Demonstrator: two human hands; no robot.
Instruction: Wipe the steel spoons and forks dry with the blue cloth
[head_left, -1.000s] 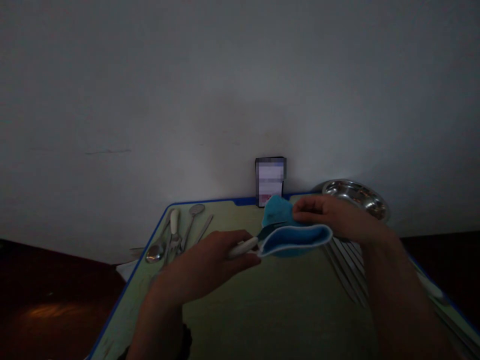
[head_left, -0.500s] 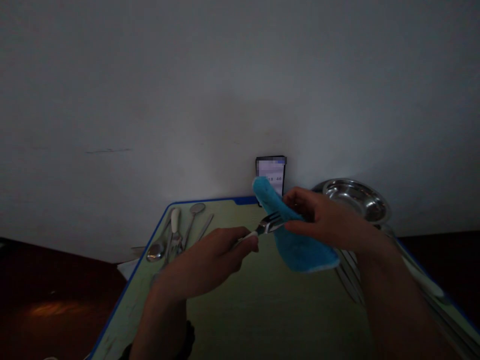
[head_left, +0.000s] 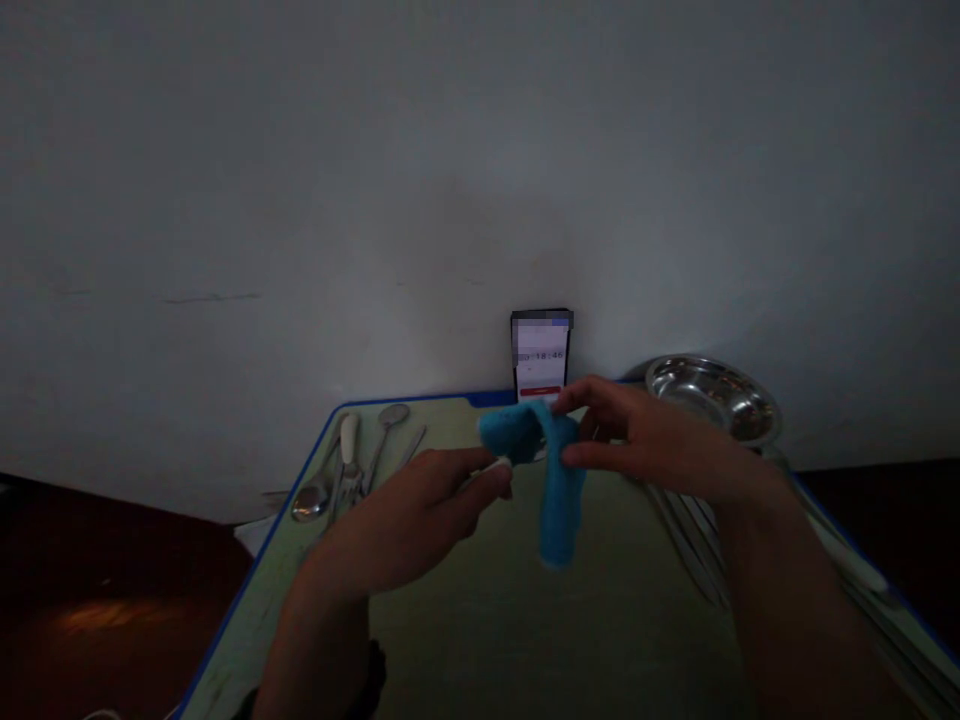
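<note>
My left hand (head_left: pixel 442 500) is closed round the pale handle of a fork (head_left: pixel 498 465), held above the middle of the table. Most of the fork's metal head is hidden by a blue cloth (head_left: pixel 559 500). Thumb and fingers of my right hand (head_left: pixel 630 430) pinch that cloth, which drapes over the fork, one flap to the left and a longer one hanging down.
Spoons (head_left: pixel 310 500) and a white-handled fork (head_left: pixel 349 445) lie at the table's left. A steel bowl (head_left: pixel 712 400) stands at the back right, with long metal cutlery (head_left: pixel 679 545) before it. A phone (head_left: pixel 541 350) leans on the wall (head_left: pixel 375 200) behind the blue-edged table (head_left: pixel 480 640).
The cloth has swung from spreading right to folding over the fork's head, with its lower end now hanging straight down. More of the phone shows. Both hands stay nearly in place.
</note>
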